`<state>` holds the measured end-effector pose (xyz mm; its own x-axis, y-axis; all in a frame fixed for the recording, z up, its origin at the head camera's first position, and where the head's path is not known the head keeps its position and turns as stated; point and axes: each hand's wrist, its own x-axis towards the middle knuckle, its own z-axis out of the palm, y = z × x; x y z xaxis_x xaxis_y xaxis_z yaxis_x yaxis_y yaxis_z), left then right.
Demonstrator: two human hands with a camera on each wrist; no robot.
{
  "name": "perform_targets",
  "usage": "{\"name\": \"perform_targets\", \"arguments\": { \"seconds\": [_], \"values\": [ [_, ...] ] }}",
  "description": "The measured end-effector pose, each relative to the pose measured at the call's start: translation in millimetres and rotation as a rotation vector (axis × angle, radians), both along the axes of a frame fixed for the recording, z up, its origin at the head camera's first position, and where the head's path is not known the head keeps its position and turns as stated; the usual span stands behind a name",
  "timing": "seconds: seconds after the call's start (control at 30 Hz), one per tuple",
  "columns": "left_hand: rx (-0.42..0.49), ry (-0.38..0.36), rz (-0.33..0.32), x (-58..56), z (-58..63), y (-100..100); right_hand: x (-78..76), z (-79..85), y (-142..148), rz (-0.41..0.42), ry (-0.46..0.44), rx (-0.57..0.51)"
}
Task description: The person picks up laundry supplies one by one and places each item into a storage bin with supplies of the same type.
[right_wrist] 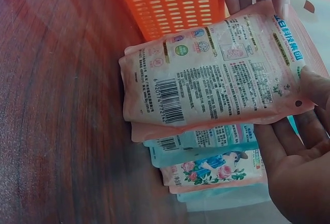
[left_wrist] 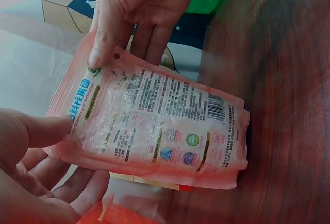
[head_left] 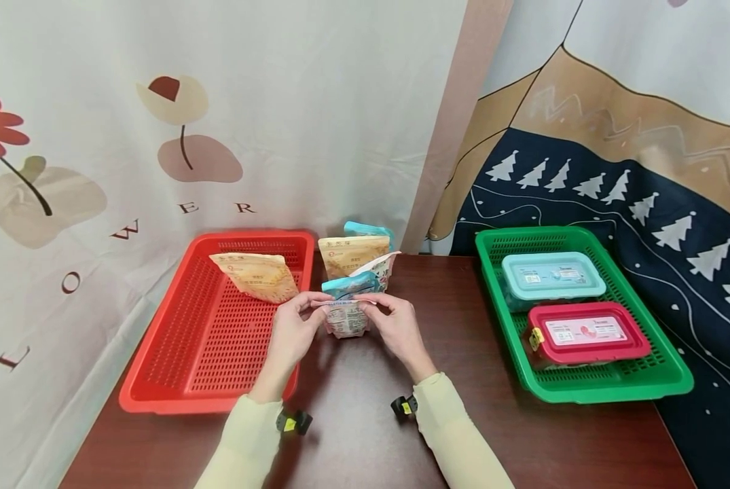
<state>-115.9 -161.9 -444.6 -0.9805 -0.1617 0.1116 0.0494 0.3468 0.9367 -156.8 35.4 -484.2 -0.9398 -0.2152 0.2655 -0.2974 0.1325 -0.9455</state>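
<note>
Head: hands [head_left: 294,328] [head_left: 399,329] in pinch on pouch [head_left: 347,320]

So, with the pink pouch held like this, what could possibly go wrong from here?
The left grip and right grip pinch the pink pouch only near its top corners, so it might tilt if one loosens. The nearer blue pouch is close behind, so a backward push could knock it. The tan pouch in the red basket is near the left grip; a sideways move might brush it.

Indoor table station, room type indeterminate: printed cloth [head_left: 316,122] backs the rear edge of the table [head_left: 352,421]; red basket [head_left: 181,403] near left edge, green basket [head_left: 609,392] right.
</note>
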Motion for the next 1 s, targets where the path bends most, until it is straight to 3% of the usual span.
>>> {"name": "perform_targets", "arguments": {
  "seconds": [0.27,1.0],
  "values": [
    [-0.075,-0.011,0.022,0.3,2.5,1,2.1,0.0,1,-0.022,-0.005,0.004],
    [-0.022,0.037,0.034,4.8,3.3,3,10.9,9.7,5,-0.046,-0.017,0.006]
  ]
}}
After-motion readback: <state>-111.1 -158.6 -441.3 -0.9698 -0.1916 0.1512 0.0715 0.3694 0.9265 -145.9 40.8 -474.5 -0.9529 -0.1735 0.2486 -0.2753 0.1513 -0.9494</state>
